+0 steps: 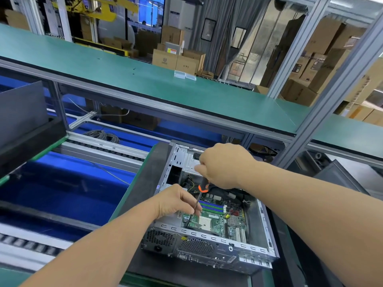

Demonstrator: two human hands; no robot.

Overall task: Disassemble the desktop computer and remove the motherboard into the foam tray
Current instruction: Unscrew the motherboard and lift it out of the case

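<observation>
Both hands (178,200) (screwdriver (198,201) gripped) above computer (209,243) on black mat (143,183).

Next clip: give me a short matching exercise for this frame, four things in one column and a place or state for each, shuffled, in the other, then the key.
Things:
1. right hand
2. left hand
3. motherboard
4. computer case

Places or states:
A. lies open-topped on a dark mat, its vented rear panel toward the camera
B. grips the screwdriver's orange and black handle from above
C. pinches the dark screwdriver shaft lower down
D. green, still sitting inside the metal case

Pairs: 1-B, 2-C, 3-D, 4-A
</observation>
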